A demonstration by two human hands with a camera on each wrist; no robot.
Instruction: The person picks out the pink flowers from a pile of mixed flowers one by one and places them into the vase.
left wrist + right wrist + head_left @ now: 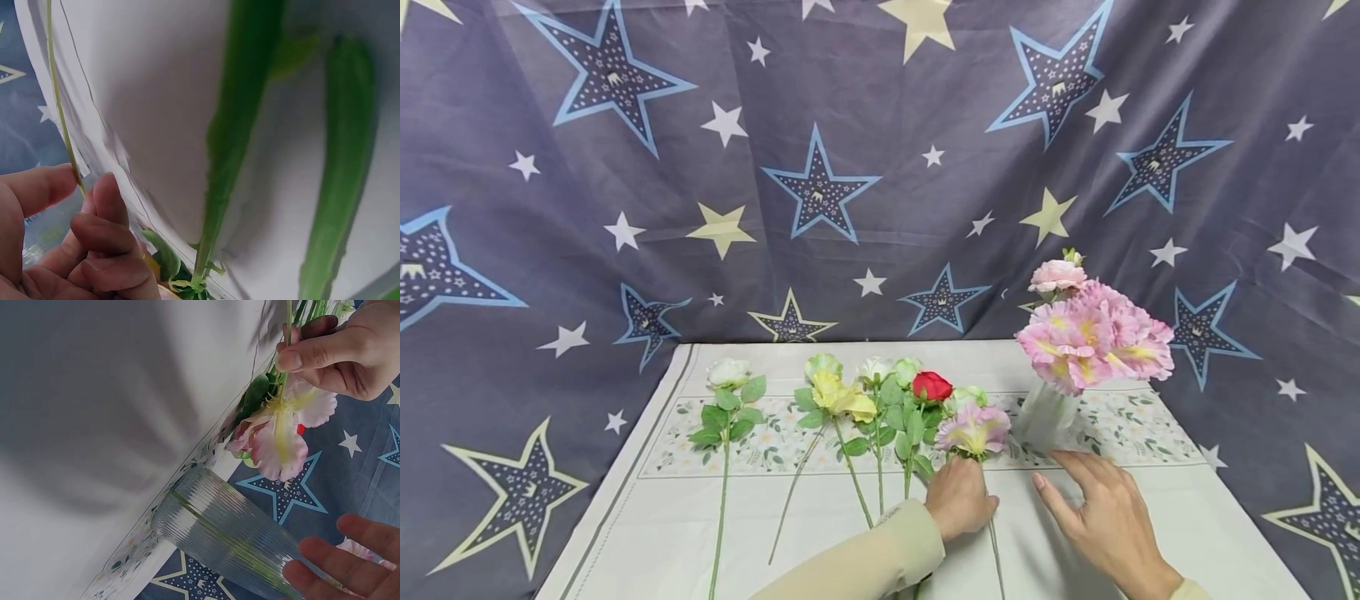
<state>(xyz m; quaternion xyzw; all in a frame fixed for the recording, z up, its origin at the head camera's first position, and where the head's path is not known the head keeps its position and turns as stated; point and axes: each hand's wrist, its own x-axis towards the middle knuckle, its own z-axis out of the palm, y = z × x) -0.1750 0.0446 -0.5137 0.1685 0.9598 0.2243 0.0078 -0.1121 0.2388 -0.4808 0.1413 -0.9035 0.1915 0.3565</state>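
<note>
In the head view my left hand (961, 498) pinches the thin stem of a pink flower with a yellow centre (974, 429), just under its bloom. The left wrist view shows that stem (56, 94) between thumb and fingertips. My right hand (1101, 512) hovers over the table with fingers spread, holding nothing. Just beyond it stands a ribbed clear glass vase (1047, 417) with a bunch of pink flowers (1093, 333). In the right wrist view the right fingers (350, 569) overlap the upper part of the vase, where green stems show through the glass.
On the white tablecloth (647, 533) lie a white rose (728, 372), a yellow flower (842, 396), a red rose (932, 386) and several pale blooms, their stems toward me. A leaf-print band (1120, 429) crosses the cloth. Behind hangs a star-patterned curtain (865, 100).
</note>
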